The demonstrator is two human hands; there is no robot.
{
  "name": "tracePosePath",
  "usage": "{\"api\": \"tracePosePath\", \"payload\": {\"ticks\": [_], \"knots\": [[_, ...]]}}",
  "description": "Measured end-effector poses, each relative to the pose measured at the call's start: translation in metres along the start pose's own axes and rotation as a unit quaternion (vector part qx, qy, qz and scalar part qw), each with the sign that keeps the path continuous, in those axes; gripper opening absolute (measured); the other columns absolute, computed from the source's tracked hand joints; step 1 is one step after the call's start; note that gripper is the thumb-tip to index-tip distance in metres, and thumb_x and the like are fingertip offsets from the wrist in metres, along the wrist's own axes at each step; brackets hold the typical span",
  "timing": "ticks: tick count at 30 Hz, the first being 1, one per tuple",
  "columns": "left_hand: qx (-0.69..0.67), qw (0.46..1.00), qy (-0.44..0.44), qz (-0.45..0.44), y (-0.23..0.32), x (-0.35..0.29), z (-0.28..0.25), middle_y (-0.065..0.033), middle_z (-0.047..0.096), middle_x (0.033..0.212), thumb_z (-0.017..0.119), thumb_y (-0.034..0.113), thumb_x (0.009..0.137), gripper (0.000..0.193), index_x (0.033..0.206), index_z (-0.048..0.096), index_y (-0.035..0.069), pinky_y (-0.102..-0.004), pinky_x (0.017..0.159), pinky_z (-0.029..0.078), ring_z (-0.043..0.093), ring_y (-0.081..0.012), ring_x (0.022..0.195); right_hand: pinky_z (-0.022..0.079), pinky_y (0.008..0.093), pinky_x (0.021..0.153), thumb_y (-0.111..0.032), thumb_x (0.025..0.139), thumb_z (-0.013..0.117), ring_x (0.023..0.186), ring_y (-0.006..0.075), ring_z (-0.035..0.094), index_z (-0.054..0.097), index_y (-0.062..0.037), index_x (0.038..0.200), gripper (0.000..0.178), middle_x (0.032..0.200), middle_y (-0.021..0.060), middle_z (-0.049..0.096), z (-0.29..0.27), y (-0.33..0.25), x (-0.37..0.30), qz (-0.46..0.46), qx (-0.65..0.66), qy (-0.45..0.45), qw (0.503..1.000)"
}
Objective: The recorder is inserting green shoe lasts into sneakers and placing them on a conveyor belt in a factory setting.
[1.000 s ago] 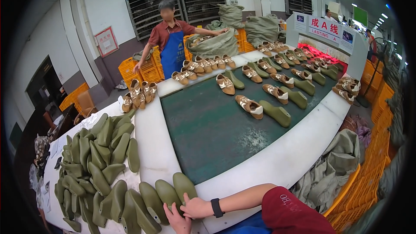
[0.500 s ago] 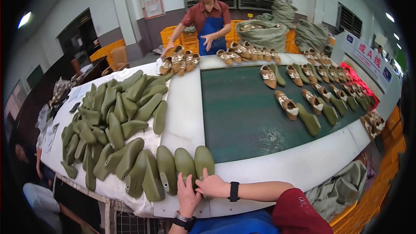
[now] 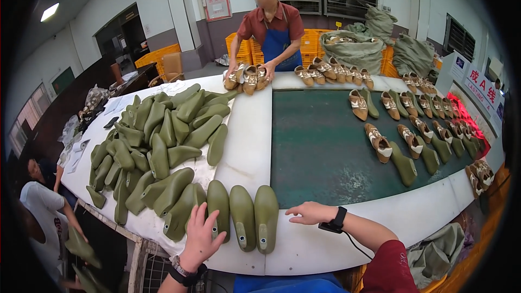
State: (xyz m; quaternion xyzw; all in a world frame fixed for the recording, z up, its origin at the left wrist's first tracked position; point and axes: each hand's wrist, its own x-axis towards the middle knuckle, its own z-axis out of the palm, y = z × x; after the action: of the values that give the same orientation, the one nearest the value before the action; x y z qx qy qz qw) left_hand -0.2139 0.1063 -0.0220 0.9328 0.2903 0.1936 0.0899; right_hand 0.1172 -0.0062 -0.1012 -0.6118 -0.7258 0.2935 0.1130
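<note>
Three olive-green shoe lasts stand side by side along the table's near edge: a left one (image 3: pixel 218 201), a middle one (image 3: pixel 242 217) and a right one (image 3: pixel 266 214). Fingers spread, my left hand (image 3: pixel 201 237) is over the heel end of the left last and the one leaning beside it; whether it touches them I cannot tell. To the right of the row, my right hand (image 3: pixel 312 213) hovers above the white tabletop (image 3: pixel 325 244). Its fingers point left, slightly apart, with nothing in them.
A heap of green lasts (image 3: pixel 157 130) covers the table's left side. Brown-and-white shoes (image 3: pixel 378 142) and lasts line the green belt (image 3: pixel 320 141). Across the table, a co-worker (image 3: pixel 274 27) handles shoes (image 3: pixel 249 80). Another person (image 3: pixel 46 222) at lower left holds lasts.
My hands have come off the heels of the two right lasts and separated, left hand leftward, right hand rightward. The co-worker now has both hands at the shoes. The view has shifted.
</note>
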Motion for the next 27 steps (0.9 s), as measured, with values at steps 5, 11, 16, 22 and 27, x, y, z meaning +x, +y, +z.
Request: {"api": "tracePosePath", "payload": {"ticks": [5, 11, 16, 22, 27], "knots": [[0.003, 0.999, -0.002, 0.043, -0.006, 0.047, -0.016, -0.025, 0.033, 0.137, 0.072, 0.019, 0.07, 0.063, 0.126, 0.046, 0.005, -0.0484, 0.105, 0.028, 0.026, -0.0448, 0.13, 0.047, 0.0411, 0.084, -0.032, 0.091, 0.05, 0.094, 0.0351, 0.061, 0.055, -0.0067, 0.12, 0.039, 0.106, 0.0188, 0.063, -0.012, 0.009, -0.01, 0.016, 0.034, -0.022, 0.999], [-0.135, 0.991, -0.003, 0.017, -0.078, 0.179, -0.006, -0.024, 0.034, 0.138, 0.071, 0.033, 0.076, 0.078, 0.136, 0.032, 0.001, -0.0411, 0.107, 0.027, 0.03, -0.0356, 0.131, 0.05, 0.0306, 0.076, -0.028, 0.092, 0.05, 0.078, 0.0155, 0.061, 0.051, -0.0014, 0.124, 0.041, 0.102, 0.0121, 0.062, -0.07, 0.047, -0.004, 0.091, 0.218, 0.056, 0.97], [-0.272, 0.947, -0.022, -0.17, -0.094, 0.282, 0.005, -0.0228, 0.029, 0.143, 0.068, 0.042, 0.079, 0.091, 0.14, 0.02, -0.004, -0.035, 0.106, 0.029, 0.031, -0.0285, 0.131, 0.049, 0.0256, 0.061, -0.034, 0.088, 0.057, 0.07, 0.012, 0.059, 0.055, -0.005, 0.119, 0.042, 0.096, 0.004, 0.06, -0.126, 0.097, 0.015, 0.19, 0.344, 0.194, 0.899], [-0.341, 0.901, -0.12, -0.241, -0.106, 0.34, 0.081, -0.0254, 0.018, 0.146, 0.061, 0.059, 0.078, 0.106, 0.144, 0.004, 0.0, -0.0368, 0.108, 0.023, 0.021, -0.0305, 0.136, 0.048, 0.0278, 0.073, -0.05, 0.079, 0.065, 0.093, 0.0169, 0.058, 0.034, 0.0039, 0.136, 0.084, 0.115, 0.0127, 0.056, -0.15, 0.146, 0.075, 0.251, 0.353, 0.262, 0.862], [-0.202, 0.917, -0.111, -0.324, -0.164, 0.351, 0.154, -0.0309, 0.023, 0.142, 0.062, 0.073, 0.063, 0.124, 0.143, 0.007, -0.003, -0.0409, 0.108, 0.025, 0.026, -0.0381, 0.133, 0.03, 0.0381, 0.105, -0.055, 0.075, 0.066, 0.131, 0.0333, 0.031, 0.012, 0.0095, 0.14, 0.106, 0.141, 0.0284, 0.028, -0.121, 0.165, 0.156, 0.258, 0.444, 0.266, 0.816]]}}
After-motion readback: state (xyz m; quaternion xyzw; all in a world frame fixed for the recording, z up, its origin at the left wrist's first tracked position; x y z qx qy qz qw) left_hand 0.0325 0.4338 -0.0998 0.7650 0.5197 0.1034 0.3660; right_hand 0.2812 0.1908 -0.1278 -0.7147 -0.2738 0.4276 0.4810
